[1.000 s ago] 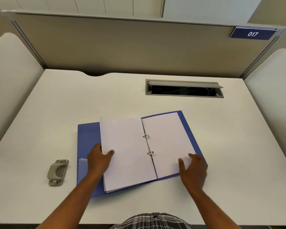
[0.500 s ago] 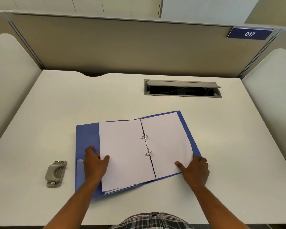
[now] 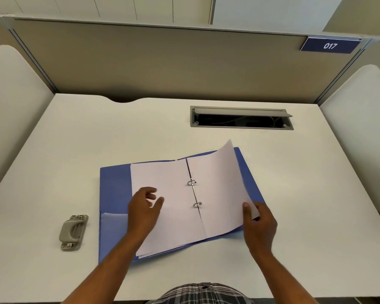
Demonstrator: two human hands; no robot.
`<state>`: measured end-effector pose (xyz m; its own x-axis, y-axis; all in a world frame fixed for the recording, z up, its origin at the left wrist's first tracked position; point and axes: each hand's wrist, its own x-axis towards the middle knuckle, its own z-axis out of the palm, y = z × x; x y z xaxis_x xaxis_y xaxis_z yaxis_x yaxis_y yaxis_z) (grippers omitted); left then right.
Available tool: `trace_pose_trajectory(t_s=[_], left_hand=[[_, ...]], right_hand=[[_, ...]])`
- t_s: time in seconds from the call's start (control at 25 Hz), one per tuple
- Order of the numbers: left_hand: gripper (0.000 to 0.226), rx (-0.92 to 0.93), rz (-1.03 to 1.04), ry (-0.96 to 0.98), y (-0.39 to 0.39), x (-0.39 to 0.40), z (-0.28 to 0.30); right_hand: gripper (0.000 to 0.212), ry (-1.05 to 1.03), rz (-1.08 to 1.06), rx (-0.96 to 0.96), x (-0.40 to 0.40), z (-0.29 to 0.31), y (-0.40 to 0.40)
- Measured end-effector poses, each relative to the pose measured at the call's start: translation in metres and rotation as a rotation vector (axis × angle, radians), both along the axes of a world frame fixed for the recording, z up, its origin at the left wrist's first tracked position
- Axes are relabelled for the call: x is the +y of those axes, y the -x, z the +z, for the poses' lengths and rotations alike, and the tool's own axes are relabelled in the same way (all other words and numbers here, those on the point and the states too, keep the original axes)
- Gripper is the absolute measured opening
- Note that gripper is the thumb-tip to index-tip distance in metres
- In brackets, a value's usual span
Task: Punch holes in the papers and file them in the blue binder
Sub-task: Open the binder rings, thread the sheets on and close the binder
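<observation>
The binder lay open on the near desk. The right hand pinched the right sheet, lifting its edge. The left hand hovered over the left papers, fingers loosely spread, holding nothing.

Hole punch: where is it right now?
In the head view, the hole punch sits on the desk, untouched, just left of the open blue binder.
</observation>
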<state>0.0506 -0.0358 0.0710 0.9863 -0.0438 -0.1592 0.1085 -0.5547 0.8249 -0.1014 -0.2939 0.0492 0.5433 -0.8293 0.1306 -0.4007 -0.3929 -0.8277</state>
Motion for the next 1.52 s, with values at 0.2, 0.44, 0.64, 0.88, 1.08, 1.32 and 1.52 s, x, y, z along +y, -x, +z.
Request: trace_pose_trajectory(t_s=[0.2, 0.44, 0.64, 0.88, 1.08, 1.32, 1.52], left_hand=[[0.014, 0.338, -0.164, 0.400, 0.012, -0.066, 0.036], [0.010, 0.442, -0.065, 0.291, 0.021, -0.097, 0.027], [0.022, 0.419, -0.027, 0.176, 0.020, -0.094, 0.013], [0.023, 0.505, -0.056, 0.349, 0.025, -0.105, 0.008], [0.018, 0.414, -0.021, 0.278, 0.019, -0.081, 0.003], [0.020, 0.310, 0.076, 0.162, 0.004, -0.013, -0.004], [0.016, 0.280, 0.162, 0.133, -0.004, 0.034, -0.011]], right_hand=[[0.011, 0.278, 0.396, -0.019, 0.033, 0.004, -0.007], [0.034, 0.321, 0.550, 0.057, 0.054, -0.002, -0.008], [0.065, 0.168, 0.509, 0.096, 0.047, -0.001, -0.004], [0.095, 0.048, 0.441, 0.209, 0.043, -0.008, -0.010], [0.055, -0.163, 0.121, 0.174, 0.026, -0.017, -0.010], [0.045, -0.350, -0.174, 0.333, -0.014, -0.035, -0.008], [0.048, -0.480, -0.221, 0.297, -0.024, -0.047, -0.008]])
